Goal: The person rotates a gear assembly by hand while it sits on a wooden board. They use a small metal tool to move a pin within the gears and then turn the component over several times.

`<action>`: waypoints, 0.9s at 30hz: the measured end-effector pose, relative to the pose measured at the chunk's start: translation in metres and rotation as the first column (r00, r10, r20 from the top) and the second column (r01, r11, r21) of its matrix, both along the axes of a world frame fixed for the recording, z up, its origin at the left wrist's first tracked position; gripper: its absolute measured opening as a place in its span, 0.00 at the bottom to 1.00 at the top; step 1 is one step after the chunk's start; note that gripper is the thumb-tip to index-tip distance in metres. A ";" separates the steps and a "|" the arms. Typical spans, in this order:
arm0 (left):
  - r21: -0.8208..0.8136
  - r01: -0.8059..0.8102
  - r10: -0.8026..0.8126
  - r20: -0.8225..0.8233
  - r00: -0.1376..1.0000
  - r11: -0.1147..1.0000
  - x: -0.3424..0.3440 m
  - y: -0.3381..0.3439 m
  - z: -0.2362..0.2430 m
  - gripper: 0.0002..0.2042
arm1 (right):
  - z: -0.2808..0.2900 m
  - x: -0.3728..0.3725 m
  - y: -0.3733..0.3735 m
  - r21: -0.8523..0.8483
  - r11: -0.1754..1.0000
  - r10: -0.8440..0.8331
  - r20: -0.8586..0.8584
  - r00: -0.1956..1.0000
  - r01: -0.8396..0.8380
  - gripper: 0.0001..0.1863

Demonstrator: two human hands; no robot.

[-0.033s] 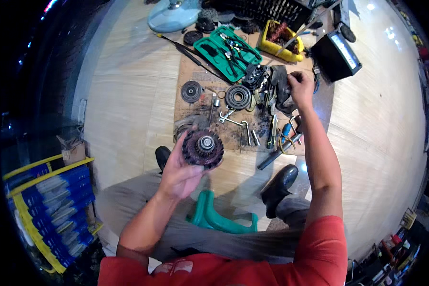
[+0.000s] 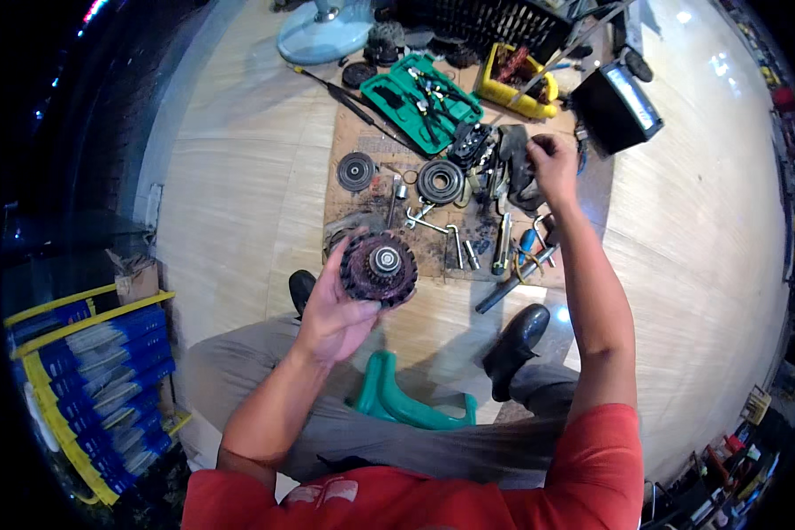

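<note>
My left hand (image 2: 340, 322) is wrapped round a dark, toothed motor armature (image 2: 371, 291), its stepped metal shaft end facing up, held above the near edge of the cardboard. My right hand (image 2: 554, 168) reaches out over the far right of the cardboard. Its thumb and fingers are pinched together at the edge of a dark grimy rag (image 2: 523, 181); what lies between the fingertips is hidden. Beyond the armature, a dark round bearing-like ring (image 2: 440, 180) and a grooved pulley wheel (image 2: 355, 171) rest on the cardboard.
Hex keys and wrenches (image 2: 453, 238) lie on the cardboard (image 2: 362, 137) with a metal tube (image 2: 503, 293). Behind are a green tool case (image 2: 397, 113), a yellow tub (image 2: 503, 99) and a black battery-like box (image 2: 609, 115). A green stool (image 2: 389, 402) is between my legs.
My view has shifted slightly. The armature is tilted a little differently in my left hand, and my right hand stays by the rag.
</note>
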State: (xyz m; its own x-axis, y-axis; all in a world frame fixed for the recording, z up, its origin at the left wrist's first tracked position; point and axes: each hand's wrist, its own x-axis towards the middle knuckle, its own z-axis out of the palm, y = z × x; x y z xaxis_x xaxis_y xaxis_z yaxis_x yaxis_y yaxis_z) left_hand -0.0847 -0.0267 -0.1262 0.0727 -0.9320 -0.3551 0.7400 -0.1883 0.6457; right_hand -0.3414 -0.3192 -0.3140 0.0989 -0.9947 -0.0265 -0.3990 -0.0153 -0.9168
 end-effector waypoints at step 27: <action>-0.348 0.195 -0.187 0.056 0.981 0.917 -0.029 0.037 0.050 0.46 | 0.280 0.032 0.291 -0.445 0.795 0.410 -0.109 0.906 -0.413 0.09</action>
